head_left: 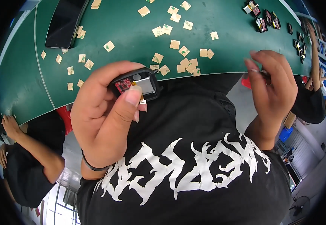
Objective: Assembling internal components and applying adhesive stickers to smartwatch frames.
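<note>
My left hand (104,112) grips a small black device casing (156,87) in front of my chest. Its inner side faces up, showing a red circuit board (124,85) and a silver battery pack (146,86). My left thumb presses across the middle of it, over a small white connector (143,101). My right hand (273,80) is raised over the table's near edge, apart from the casing. Its fingers curl toward the thumb; a dark patch shows between them, and I cannot make out what it is.
Many square tan stickers (175,44) lie scattered over the green table (125,30). A black tray-like object (63,26) sits at the far left. More small devices (261,24) cluster at the far right. Other people's arms (39,146) show at both sides.
</note>
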`<state>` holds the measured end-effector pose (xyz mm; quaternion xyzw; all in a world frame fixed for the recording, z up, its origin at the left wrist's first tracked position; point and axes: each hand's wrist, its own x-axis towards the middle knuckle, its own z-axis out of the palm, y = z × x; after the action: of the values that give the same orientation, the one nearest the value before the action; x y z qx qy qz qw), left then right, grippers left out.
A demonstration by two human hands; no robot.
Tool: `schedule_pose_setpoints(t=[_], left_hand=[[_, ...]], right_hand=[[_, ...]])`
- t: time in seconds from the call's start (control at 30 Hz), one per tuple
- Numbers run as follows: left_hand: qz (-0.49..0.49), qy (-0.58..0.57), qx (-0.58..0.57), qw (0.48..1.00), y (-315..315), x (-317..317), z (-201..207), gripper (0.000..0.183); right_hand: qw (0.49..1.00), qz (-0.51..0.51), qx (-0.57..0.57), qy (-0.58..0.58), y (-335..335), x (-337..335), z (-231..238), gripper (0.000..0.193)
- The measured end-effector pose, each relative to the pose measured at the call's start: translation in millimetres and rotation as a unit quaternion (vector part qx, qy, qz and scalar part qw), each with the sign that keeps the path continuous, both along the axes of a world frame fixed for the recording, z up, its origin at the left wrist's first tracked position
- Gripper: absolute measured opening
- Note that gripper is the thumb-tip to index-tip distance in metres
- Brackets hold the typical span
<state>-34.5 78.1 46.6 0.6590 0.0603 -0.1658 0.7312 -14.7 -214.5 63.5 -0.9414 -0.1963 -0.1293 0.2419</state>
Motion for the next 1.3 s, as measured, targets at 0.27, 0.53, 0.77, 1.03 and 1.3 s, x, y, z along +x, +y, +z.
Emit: schedule_pose_setpoints(t=[0.27, 0.53, 0.77, 1.03, 1.3], left_hand=[[-0.001, 0.030, -0.091, 0.995, 10, 0, 1, 0.041], [0.008, -0.038, -0.020, 0.999, 24, 4, -2, 0.039], [0.180, -0.081, 0.144, 0.970, 83, 22, -27, 0.032], [0.290, -0.019, 0.348, 0.891, 234, 27, -60, 0.030], [0.177, -0.143, 0.665, 0.712, 242, 57, -58, 0.038]], right_hand=[[0.926, -0.357, -0.116, -0.050, -90, 34, -43, 0.036], [0.893, -0.436, -0.081, -0.075, -190, 106, -74, 0.058], [0.970, -0.231, -0.075, -0.021, -181, 154, -76, 0.043], [0.988, -0.124, -0.087, -0.028, -102, 160, -76, 0.036], [0.984, -0.146, -0.073, -0.066, 5, 134, -74, 0.038]])
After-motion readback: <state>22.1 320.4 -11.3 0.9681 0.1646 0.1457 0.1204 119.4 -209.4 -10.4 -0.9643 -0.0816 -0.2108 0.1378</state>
